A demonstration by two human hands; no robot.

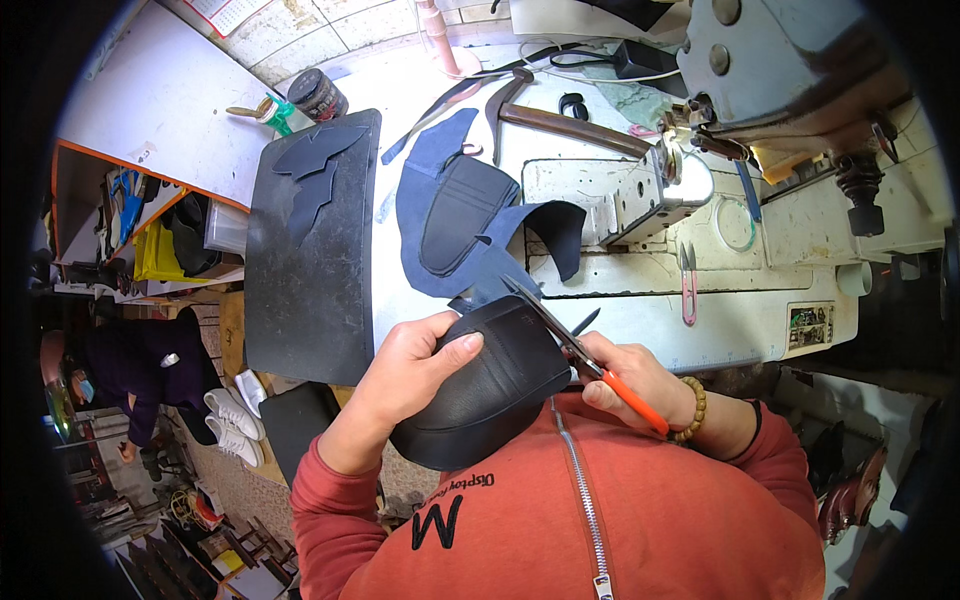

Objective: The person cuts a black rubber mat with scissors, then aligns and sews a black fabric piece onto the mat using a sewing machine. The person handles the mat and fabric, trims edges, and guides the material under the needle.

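In front of my chest I hold a black leather shoe upper (490,375) by its edge. My left hand (415,360) pinches it, the thumb lying on top and the fingers underneath. My right hand (645,375), at the upper's right side, is closed on scissors (628,400) with orange handles. The scissor blades lie apart along the upper's far edge; whether they touch the leather I cannot tell. Just beyond, another dark upper piece (470,210) with a stitched panel lies spread on the white table, and a curved black flap rises from its right side.
A sewing machine (790,65) overhangs the right. A hammer (575,127) lies at the back, and pink-handled thread snips (689,290) lie at the right. Cut leather pieces (315,185) rest on a black board (310,270). White shoes (235,425) and another person (150,360) are at left.
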